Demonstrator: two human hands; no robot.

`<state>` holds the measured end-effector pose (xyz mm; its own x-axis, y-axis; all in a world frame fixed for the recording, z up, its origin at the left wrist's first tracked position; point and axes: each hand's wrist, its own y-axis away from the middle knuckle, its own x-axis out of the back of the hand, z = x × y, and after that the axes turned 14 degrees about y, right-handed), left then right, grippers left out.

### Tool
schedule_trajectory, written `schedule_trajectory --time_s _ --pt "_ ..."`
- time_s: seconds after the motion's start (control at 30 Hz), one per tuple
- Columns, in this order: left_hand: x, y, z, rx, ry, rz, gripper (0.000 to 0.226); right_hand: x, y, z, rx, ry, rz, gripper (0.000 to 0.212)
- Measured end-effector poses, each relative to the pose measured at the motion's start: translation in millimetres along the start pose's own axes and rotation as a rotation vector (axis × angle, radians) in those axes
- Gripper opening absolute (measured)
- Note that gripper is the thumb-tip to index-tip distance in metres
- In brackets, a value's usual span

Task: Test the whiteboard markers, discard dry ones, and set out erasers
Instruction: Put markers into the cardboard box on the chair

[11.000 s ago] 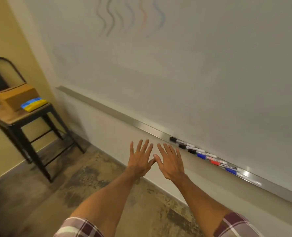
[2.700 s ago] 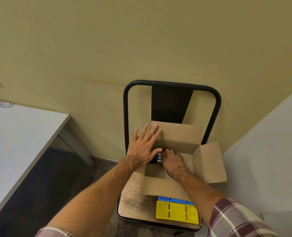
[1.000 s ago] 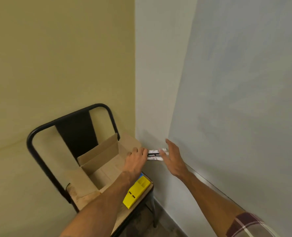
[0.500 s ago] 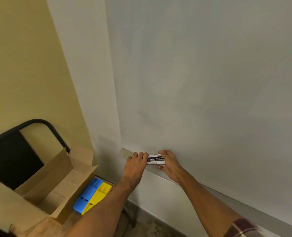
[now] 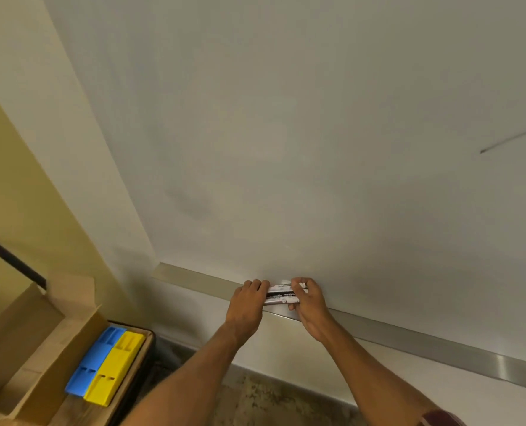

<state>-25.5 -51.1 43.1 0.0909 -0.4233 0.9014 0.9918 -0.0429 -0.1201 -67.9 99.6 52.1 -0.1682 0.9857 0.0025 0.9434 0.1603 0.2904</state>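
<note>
Markers between left hand, right hand

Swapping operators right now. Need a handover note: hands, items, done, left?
Left hand grips one end of a bundle of markers. The right hand grips the other end, right at the tray.
Blue eraser and yellow eraser lie side by side on the chair, beside the open cardboard box.
Done: a few strokes show at the whiteboard right edge.
Left: test these markers, bin dry ones, move erasers to the tray.
</note>
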Motion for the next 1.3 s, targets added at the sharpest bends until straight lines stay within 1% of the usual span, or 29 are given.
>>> schedule_trajectory --time_s 0.13,0.27,0.3,0.4,0.43,0.5,0.6,0.77,0.97,1.1,1.2,1.3 --pt "-25.1 -2.6 17.8 -0.018 0.077 -0.039 0.029 29.6 8.3 20.0 -0.03 0.009 0.08 0.004" --pt "-40.6 0.1 30.6 -0.033 0.137 -0.03 0.031 47.8 11.5 38.0 -0.064 -0.024 0.149 0.005" --pt "-43.5 1.9 33.3 -0.023 0.14 -0.036 0.038 51.1 11.7 40.8 -0.076 -0.036 0.167 0.005" --pt "-52.0 5.7 36.5 0.063 0.134 -0.103 0.074 57.4 9.4 48.6 -0.12 -0.045 0.209 0.01" --pt "-54.8 5.2 36.0 0.091 0.125 -0.135 0.081 58.4 8.3 50.6 -0.128 -0.045 0.216 0.01" --pt "-60.1 2.6 35.2 0.111 0.101 -0.199 0.087 59.0 5.4 53.9 -0.136 -0.03 0.231 0.011" --pt "-64.9 -0.6 35.0 0.099 0.069 -0.246 0.086 57.4 -2.2 57.2 -0.145 0.008 0.237 0.014" --pt "-73.7 1.1 28.6 0.112 0.072 -0.26 0.078 49.8 -14.9 56.6 -0.17 0.07 0.253 0.017" --pt "-80.4 6.4 27.6 0.127 0.025 -0.313 0.073 38.0 -17.7 61.3 -0.168 0.331 0.344 0.027" --pt "-82.1 7.3 27.9 0.13 -0.007 -0.316 0.073 31.0 -19.4 65.3 -0.117 0.511 0.427 0.031" --pt "-84.6 8.9 25.9 0.142 -0.028 -0.321 0.074 30.6 -16.2 68.5 -0.074 0.659 0.515 0.028" --pt "-86.1 9.7 26.1 0.154 -0.047 -0.325 0.074 37.8 -11.1 68.2 -0.023 0.691 0.591 0.019"
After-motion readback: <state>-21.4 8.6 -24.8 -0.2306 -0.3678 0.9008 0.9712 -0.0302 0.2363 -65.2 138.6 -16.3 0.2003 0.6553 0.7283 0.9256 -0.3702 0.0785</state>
